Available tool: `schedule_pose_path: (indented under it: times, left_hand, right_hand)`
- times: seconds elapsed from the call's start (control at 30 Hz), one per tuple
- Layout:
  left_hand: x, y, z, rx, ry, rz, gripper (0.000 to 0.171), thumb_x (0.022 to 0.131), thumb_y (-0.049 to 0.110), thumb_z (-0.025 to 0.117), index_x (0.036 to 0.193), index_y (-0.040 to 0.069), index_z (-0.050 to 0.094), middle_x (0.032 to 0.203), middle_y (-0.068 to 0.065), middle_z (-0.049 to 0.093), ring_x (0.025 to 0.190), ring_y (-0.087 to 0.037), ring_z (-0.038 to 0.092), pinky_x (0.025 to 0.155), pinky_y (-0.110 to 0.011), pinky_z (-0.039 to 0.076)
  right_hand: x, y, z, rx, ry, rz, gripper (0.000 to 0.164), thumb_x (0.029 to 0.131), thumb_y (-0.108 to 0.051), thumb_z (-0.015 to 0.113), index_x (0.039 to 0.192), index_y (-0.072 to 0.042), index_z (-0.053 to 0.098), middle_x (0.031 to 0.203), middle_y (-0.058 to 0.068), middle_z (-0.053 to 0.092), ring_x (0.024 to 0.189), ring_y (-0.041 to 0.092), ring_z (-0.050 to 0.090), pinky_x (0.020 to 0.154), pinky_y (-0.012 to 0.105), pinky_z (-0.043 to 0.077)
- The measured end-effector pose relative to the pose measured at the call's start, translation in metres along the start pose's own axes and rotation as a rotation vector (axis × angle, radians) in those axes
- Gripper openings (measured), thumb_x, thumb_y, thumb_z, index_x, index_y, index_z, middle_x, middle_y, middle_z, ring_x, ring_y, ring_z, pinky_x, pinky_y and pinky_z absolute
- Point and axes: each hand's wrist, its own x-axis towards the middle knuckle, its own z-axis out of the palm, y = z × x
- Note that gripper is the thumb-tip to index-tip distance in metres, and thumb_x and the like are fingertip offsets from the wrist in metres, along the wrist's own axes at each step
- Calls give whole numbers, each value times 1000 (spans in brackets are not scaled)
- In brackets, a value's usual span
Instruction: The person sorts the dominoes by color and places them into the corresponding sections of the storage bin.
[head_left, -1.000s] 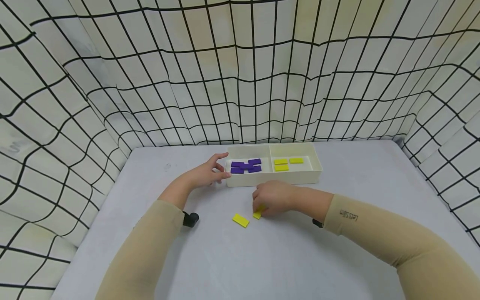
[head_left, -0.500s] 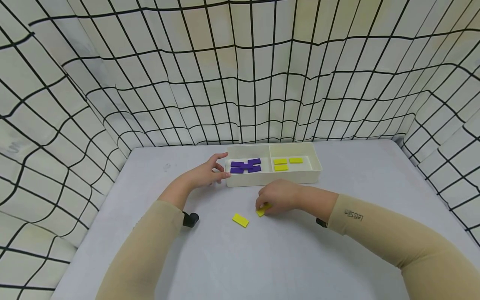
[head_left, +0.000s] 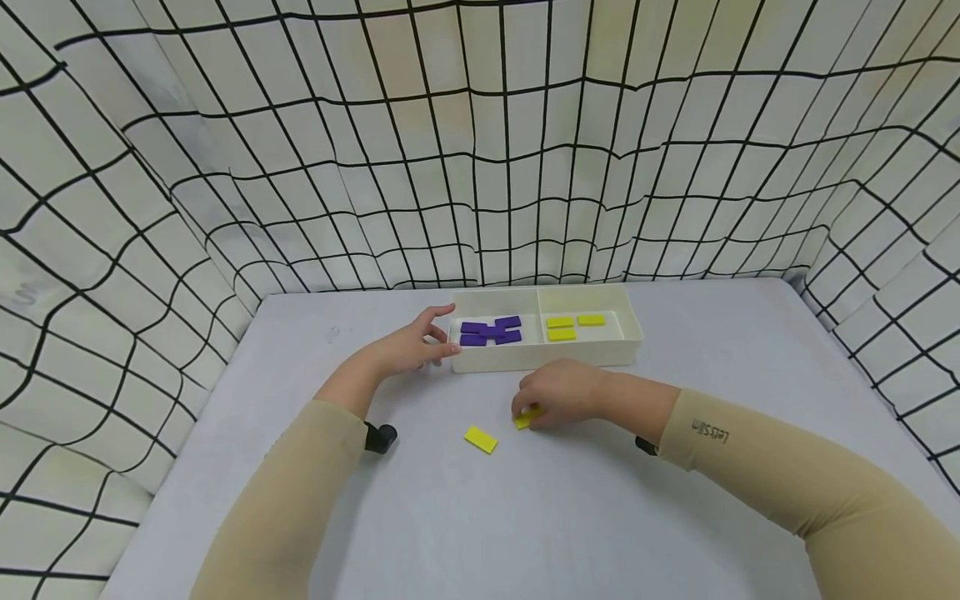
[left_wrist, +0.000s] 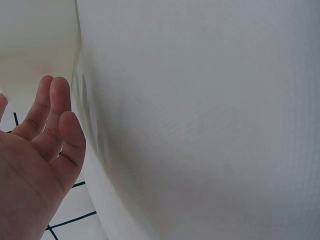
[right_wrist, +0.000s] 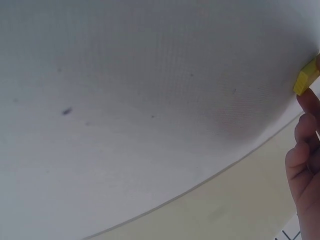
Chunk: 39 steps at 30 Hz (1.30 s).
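In the head view my right hand [head_left: 561, 392] pinches a yellow block [head_left: 528, 417] just in front of a white two-compartment box [head_left: 546, 358]. One end of this flat rectangular block [right_wrist: 306, 80] shows past the fingertips in the right wrist view. My left hand [head_left: 408, 347] rests against the box's left end, thumb near the front corner and index finger near the back one. Its other fingers are loosely bent in the left wrist view. Several purple blocks [head_left: 491, 332] lie in the left compartment, some overlapping. Three yellow blocks [head_left: 561, 335] lie in the right compartment.
Another yellow block [head_left: 480, 440] lies on the white table [head_left: 450, 525], left of my right hand. A divider [head_left: 540, 317] splits the box. White walls with black netting [head_left: 510, 167] enclose the back and sides. Each wrist wears a black device [head_left: 381, 438].
My right hand has moved slightly right with the yellow block, which shows more between its fingers. The left hand and the box stay in place.
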Motion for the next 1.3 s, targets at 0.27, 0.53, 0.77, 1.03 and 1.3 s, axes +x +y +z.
schedule_pose_path:
  times: [0.27,0.53,0.77,1.03,1.3]
  left_hand:
    - [1,-1,0,0,-6,14,86,94,50,64,158,37,8,139,-10,47,105,-24,60,86,-39,44]
    - [3,-3,-1,0,-7,11,87,92,52,65,157,39,9,137,-9,47,105,-24,60,86,-38,44]
    - [6,-5,-1,-5,-3,12,86,93,50,65,157,39,10,137,-9,47,104,-24,60,86,-38,45]
    - [4,-4,-1,-7,-2,3,84,94,47,65,157,39,10,137,-9,47,104,-24,59,87,-38,45]
    - [5,-5,-1,-14,-6,18,84,95,44,64,158,37,9,137,-10,47,104,-24,59,86,-38,45]
  right_hand:
    - [-1,0,-2,7,-13,7,23,90,-29,75,113,-31,74,95,-17,65,84,4,56,83,25,48]
    - [-2,1,-3,13,-13,-1,24,90,-27,74,114,-31,75,97,-17,66,86,3,57,84,24,48]
    - [-5,4,-7,51,15,30,23,91,-25,74,113,-30,76,101,-18,68,91,3,59,86,25,48]
    - [-11,10,-17,68,52,59,23,90,-25,75,112,-32,76,103,-21,67,97,2,60,89,26,48]
    - [-22,19,-34,72,109,111,23,89,-25,76,111,-32,76,103,-22,68,101,3,62,91,29,48]
